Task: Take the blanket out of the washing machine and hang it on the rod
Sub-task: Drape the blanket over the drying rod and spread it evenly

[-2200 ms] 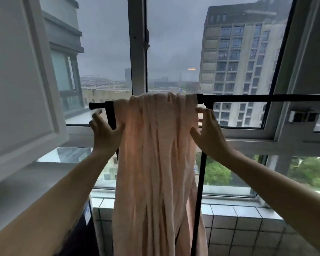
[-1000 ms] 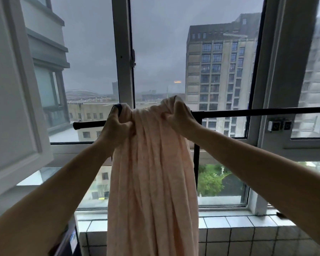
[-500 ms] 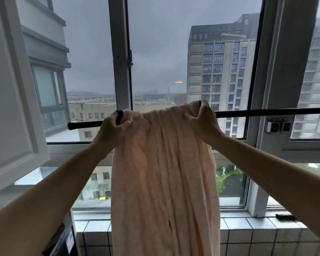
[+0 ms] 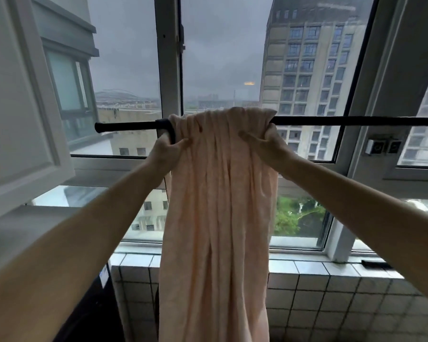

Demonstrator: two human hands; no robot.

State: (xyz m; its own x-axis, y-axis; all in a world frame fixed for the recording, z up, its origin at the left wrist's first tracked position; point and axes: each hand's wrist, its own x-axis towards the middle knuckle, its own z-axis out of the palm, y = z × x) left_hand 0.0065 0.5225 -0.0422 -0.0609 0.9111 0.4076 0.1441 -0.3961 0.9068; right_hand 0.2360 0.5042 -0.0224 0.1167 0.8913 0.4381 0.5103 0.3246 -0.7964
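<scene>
Your blanket (image 4: 218,206) hangs bunched over the black rod (image 4: 331,120) at mid-frame, trailing to the bottom edge. Your left hand (image 4: 167,150) is clamped on its left edge, your right hand (image 4: 269,143) on its right edge, just under the rod.

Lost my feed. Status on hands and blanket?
Left hand and right hand pinch blanket edges just below rod. Blanket draped over rod, bunched, hanging down. Nothing in the way.
</scene>
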